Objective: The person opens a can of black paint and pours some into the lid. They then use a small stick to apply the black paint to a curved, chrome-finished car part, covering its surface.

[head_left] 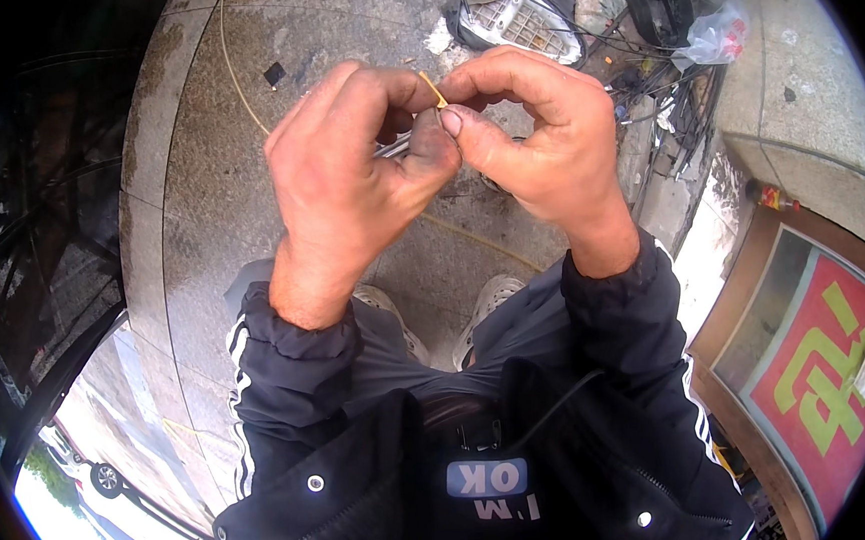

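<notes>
My left hand [365, 164] and my right hand [534, 147] meet in the middle of the head view, thumbs and index fingers pinched round a short, thin yellow piece [432, 87], perhaps a wire end. It sticks up between the fingertips, angled up and to the left. The fingers of both hands are curled, and some fingertips are hidden behind the thumbs. A pale, narrow object shows partly behind my left hand, too covered to make out.
Paved ground [205, 166] carries a thin cable [238, 73], my shoes [485, 306], a white plastic grid piece [526, 28], tangled black cables [653, 124] and a plastic bag [707, 40]. A framed red sign [770, 367] stands right; dark cables and parked vehicles [106, 478] are left.
</notes>
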